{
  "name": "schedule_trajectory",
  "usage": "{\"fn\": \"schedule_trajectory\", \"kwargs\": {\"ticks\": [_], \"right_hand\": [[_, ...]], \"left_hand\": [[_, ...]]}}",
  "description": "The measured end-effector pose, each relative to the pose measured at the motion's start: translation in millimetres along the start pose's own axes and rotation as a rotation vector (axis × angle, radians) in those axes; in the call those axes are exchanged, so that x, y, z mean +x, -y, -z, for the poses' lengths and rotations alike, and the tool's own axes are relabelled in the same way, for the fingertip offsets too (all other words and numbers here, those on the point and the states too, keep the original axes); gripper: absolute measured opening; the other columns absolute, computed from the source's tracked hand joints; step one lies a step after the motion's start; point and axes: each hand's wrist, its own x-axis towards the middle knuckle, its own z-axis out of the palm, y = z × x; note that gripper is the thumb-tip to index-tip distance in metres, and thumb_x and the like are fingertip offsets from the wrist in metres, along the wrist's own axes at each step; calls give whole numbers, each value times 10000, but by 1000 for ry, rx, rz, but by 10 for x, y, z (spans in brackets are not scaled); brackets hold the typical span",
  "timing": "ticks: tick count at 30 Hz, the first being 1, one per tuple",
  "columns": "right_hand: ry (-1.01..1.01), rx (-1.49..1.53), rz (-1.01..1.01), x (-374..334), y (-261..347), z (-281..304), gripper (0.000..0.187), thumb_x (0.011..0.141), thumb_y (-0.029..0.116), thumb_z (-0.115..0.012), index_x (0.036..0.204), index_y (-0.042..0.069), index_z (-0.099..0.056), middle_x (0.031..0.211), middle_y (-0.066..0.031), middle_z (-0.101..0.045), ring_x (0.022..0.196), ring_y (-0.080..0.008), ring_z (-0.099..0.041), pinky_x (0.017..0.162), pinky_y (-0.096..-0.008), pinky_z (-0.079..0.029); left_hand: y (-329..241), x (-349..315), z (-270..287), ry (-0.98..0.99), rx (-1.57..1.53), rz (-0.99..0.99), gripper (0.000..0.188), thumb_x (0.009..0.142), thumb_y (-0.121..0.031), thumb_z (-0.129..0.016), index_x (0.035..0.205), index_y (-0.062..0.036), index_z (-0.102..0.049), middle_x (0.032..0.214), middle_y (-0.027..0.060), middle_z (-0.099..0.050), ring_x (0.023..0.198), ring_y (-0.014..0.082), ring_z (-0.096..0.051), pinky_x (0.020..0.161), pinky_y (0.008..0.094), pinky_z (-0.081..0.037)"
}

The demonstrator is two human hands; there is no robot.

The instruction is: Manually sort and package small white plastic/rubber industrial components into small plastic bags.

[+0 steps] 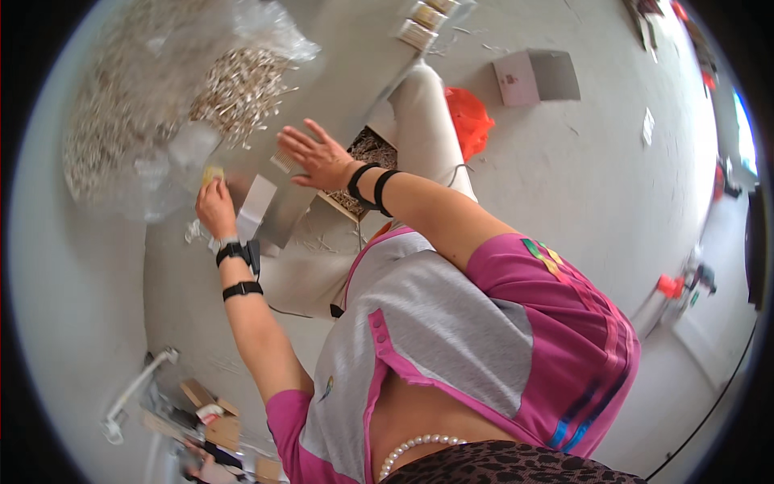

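My left hand (pixel 215 211) is closed at the fingertips on a small yellow packet (pixel 212 174), next to the big clear plastic bag. My right hand (pixel 321 158) is open with its fingers spread, palm down. Beside its fingertips lies a pale row of thin sticks (pixel 281 162); whether the hand touches it I cannot tell. Between my hands stands a white carton (pixel 256 202) with a flap up. Partly behind my right wrist is a box of thin sticks (pixel 372 148).
A clear plastic bag (pixel 121 137) full of thin sticks fills the far left, with a loose pile (pixel 242 87) beside it. Small yellow-and-white boxes (pixel 418 34) lie at the far side. Beyond my right leg are a red plastic bag (pixel 469 121) and an open carton (pixel 518 79).
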Motion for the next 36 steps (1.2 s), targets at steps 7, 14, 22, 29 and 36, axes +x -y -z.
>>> {"fn": "schedule_trajectory", "kwargs": {"ticks": [7,14,22,29,36], "right_hand": [[-44,68,19,-93,-67,-59,822,981,628,-438,1594,94,-315,1688,-52,-232,1577,-189,-125,1279,-528,9],[-56,59,16,-89,-46,-65,812,973,637,-449,1586,115,-342,1686,-47,-244,1577,-192,-128,1275,-534,-4],[-7,39,57,-40,-54,-23,808,973,632,-465,1582,113,-356,1667,-42,-286,1572,-194,-148,1268,-530,-32],[-33,141,69,-27,-36,-22,826,970,566,-514,1581,45,-317,1670,-75,-271,1570,-217,-163,1270,-526,-32],[-50,112,73,-20,-50,-71,794,970,523,-511,1580,52,-321,1662,-94,-290,1569,-235,-173,1269,-532,-30]], "left_hand": [[-77,67,-57,68,107,11,152,928,-146,-628,954,-28,-720,956,160,-712,883,374,-684,783,462,-548],[34,132,-13,24,119,187,137,931,-136,-624,954,-47,-725,967,160,-708,890,372,-668,777,474,-534],[-830,63,81,-108,-398,44,122,960,-119,-646,1036,-62,-724,962,124,-696,904,323,-668,790,417,-529],[-1421,-203,-120,-174,-490,243,100,898,-41,-681,991,-76,-669,926,113,-667,834,326,-666,739,423,-544],[-1655,-335,-334,-212,-444,201,128,895,-43,-674,1018,-73,-688,1011,105,-655,943,316,-656,806,423,-558]]}}
